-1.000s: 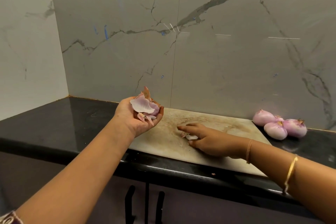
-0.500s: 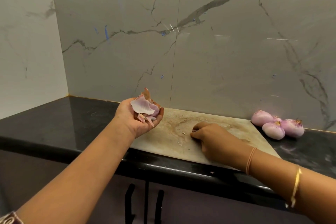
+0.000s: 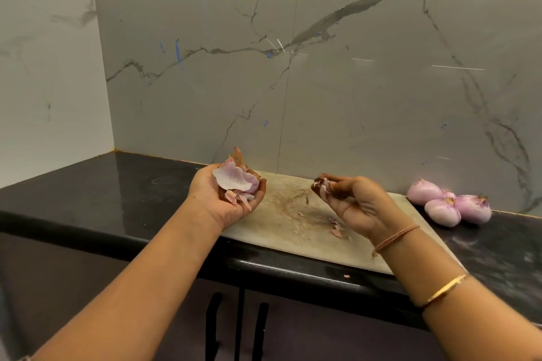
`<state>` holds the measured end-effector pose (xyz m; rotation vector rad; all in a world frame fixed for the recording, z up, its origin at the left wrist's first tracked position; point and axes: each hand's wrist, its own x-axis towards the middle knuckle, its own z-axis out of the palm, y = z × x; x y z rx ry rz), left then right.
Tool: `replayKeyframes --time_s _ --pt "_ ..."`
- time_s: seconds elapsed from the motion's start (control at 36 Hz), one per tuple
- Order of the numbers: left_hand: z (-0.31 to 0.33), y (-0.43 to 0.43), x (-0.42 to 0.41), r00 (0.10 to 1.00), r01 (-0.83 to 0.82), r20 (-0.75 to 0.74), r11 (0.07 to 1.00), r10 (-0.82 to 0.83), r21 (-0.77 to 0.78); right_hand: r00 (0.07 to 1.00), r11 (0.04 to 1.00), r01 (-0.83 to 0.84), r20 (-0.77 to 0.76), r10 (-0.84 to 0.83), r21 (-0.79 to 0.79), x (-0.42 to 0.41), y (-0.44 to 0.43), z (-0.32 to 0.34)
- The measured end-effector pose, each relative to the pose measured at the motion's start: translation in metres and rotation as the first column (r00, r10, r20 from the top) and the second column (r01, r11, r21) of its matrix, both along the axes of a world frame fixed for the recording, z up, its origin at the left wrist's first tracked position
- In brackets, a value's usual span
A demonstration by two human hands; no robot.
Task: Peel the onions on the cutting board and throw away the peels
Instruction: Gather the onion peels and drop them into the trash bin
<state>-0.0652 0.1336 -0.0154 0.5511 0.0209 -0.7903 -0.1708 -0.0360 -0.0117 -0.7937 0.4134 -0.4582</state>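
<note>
Now cups a loose heap of thin, pale-pink and brown peels (image 3: 234,182) in the curled left hand (image 3: 223,202), palm up. Pinches more brownish scraps (image 3: 322,186) between right hand (image 3: 356,205) fingertips (image 3: 337,184). Beneath those fingertips, small flakes (image 3: 335,227) on the stained cutting board (image 3: 278,214); well to their right, three glossy peeled onions (image 3: 443,208).

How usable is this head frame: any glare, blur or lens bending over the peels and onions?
Head view: soft, even light; a pale sheen on the black countertop left of the cutting board; wide-angle distortion slants the wall corner; the left hand cupping peels and the onions read sharp; the peel scraps pinched in the right hand look slightly soft.
</note>
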Motion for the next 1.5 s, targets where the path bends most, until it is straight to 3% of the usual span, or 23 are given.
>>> replayKeyframes --time_s 0.22,0.36,0.53,0.72,0.94,1.11,1.28,1.39,1.5 --pt "-0.007 0.008 -0.002 0.998 -0.069 -0.013 0.995 0.068 -0.074 0.986 0.980 0.068 0.139 -0.095 0.188 0.038 0.074 -0.008" --pt "-0.006 0.026 -0.004 0.975 -0.217 0.044 0.974 0.220 -0.062 0.977 0.982 0.111 0.162 -0.135 0.150 0.064 0.127 -0.009" --pt "-0.004 0.064 -0.003 0.907 -0.393 0.111 0.912 0.406 -0.121 0.967 0.996 0.008 0.254 -0.031 0.089 0.088 0.187 -0.014" --pt "-0.019 0.134 0.010 0.766 -0.623 0.152 0.780 0.624 -0.063 0.948 0.970 -0.224 0.253 0.194 0.096 0.114 0.256 -0.034" --pt "-0.076 0.210 0.013 0.490 -0.868 0.244 0.494 0.837 0.049 0.849 0.864 -0.502 0.211 0.484 0.038 0.135 0.335 -0.095" --pt "-0.150 0.260 0.019 0.391 -0.906 0.150 0.350 0.908 0.240 0.788 0.784 -0.615 0.056 0.613 0.085 0.143 0.386 -0.168" --pt "-0.244 0.297 0.021 0.331 -0.839 0.001 0.293 0.944 0.459 0.721 0.745 -0.627 -0.191 0.666 0.227 0.139 0.425 -0.256" --pt "-0.312 0.313 0.014 0.293 -0.718 -0.166 0.332 0.941 0.611 0.612 0.728 -0.641 -0.409 0.676 0.244 0.132 0.443 -0.310" --pt "-0.361 0.316 0.003 0.261 -0.606 -0.393 0.467 0.882 0.644 0.462 0.732 -0.669 -0.701 0.543 0.125 0.123 0.446 -0.356"
